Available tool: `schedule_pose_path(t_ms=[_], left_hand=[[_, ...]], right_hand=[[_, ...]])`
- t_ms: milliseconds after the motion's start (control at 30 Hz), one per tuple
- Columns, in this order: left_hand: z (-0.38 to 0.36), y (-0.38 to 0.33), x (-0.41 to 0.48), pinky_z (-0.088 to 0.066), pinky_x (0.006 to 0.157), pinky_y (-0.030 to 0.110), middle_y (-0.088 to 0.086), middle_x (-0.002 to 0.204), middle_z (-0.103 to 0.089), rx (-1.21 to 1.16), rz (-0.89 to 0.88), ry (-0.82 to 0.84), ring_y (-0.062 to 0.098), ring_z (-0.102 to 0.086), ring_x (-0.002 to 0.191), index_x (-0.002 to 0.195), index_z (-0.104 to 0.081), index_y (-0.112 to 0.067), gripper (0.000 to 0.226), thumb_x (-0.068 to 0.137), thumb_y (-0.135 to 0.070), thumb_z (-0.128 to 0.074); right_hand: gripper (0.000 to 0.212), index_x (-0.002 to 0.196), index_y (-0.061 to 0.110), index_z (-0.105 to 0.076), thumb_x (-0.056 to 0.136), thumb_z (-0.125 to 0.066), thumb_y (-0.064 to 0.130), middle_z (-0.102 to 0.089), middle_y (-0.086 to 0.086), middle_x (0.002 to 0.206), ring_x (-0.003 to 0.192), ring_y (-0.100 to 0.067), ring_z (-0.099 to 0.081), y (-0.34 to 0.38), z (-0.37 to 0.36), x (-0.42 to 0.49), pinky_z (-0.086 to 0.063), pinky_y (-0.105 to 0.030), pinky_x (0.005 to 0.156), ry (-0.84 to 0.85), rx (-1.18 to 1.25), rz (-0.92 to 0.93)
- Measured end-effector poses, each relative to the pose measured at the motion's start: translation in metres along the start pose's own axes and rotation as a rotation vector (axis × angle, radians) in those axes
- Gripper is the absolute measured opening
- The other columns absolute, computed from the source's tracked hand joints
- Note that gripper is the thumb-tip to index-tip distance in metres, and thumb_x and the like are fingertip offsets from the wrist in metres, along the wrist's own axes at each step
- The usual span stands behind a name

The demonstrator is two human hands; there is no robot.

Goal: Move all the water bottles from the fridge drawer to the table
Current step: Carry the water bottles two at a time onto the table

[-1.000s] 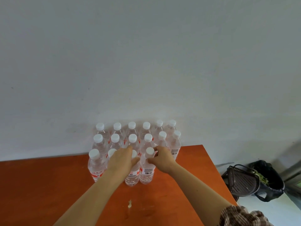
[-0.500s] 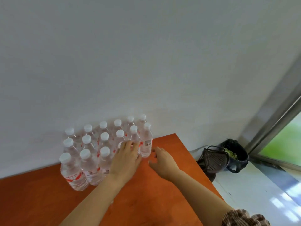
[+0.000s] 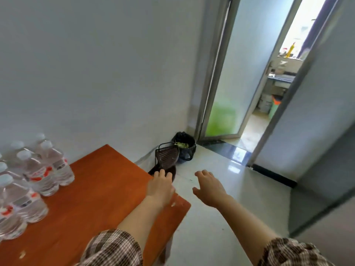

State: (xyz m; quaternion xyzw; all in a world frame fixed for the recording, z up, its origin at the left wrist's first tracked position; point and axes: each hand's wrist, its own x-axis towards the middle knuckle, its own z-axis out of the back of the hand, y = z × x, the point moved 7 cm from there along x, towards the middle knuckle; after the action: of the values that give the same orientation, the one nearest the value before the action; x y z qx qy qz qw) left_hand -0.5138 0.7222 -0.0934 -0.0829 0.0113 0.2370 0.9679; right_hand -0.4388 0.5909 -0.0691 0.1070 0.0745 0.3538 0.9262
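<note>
Water bottles (image 3: 41, 170) grouped on table (image 3: 96, 198); left hand (image 3: 161, 190), right hand (image 3: 209, 189) clear of them, empty, fingers relaxed

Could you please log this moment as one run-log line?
left hand: open, empty, over table edge | right hand: open, empty, over floor | bottles: upright, grouped on table

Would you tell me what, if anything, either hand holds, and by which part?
Nothing is held; the left hand and right hand are both open.
</note>
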Motion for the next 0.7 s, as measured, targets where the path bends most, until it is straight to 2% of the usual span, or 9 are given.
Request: schedule_pose_path(t_ms=[100,300,400,700], left_hand=[[-0.009,-0.098,-0.009,-0.045,0.090,0.039,0.013,0.132,-0.043,-0.018,-0.080,0.011,0.030,-0.039,0.121,0.128,-0.044,-0.012,0.038,0.093,-0.028,-0.043],[-0.033,-0.292,-0.051,-0.044,0.093,0.038,0.012,0.134,-0.043,-0.069,-0.239,0.022,0.028,-0.042,0.121,0.134,-0.041,-0.014,0.042,0.095,-0.030,-0.042],[-0.040,-0.385,-0.070,-0.044,0.097,0.039,0.012,0.139,-0.040,-0.077,-0.343,0.038,0.029,-0.041,0.125,0.138,-0.038,-0.015,0.046,0.096,-0.033,-0.043],[-0.048,-0.636,-0.102,-0.047,0.090,0.040,0.010,0.127,-0.041,-0.097,-0.767,0.016,0.027,-0.041,0.115,0.120,-0.048,-0.011,0.035,0.092,-0.030,-0.047]], right_hand=[[0.055,0.141,0.012,-0.038,0.094,-0.057,0.033,-0.045,-0.008,0.140,0.125,-0.025,-0.045,-0.090,0.020,-0.052,-0.042,-0.037,0.103,-0.020,0.009,-0.127],[0.057,0.138,0.012,-0.041,0.090,-0.060,0.035,-0.046,-0.009,0.139,0.123,-0.028,-0.047,-0.261,0.057,-0.171,-0.045,-0.042,0.101,-0.060,0.058,-0.407],[0.056,0.140,0.010,-0.039,0.092,-0.058,0.033,-0.043,-0.010,0.140,0.125,-0.029,-0.044,-0.336,0.079,-0.231,-0.042,-0.040,0.102,-0.071,0.055,-0.528],[0.046,0.135,0.010,-0.043,0.095,-0.054,0.031,-0.046,-0.009,0.136,0.125,-0.026,-0.043,-0.517,0.145,-0.367,-0.040,-0.037,0.101,-0.202,0.037,-0.826]])
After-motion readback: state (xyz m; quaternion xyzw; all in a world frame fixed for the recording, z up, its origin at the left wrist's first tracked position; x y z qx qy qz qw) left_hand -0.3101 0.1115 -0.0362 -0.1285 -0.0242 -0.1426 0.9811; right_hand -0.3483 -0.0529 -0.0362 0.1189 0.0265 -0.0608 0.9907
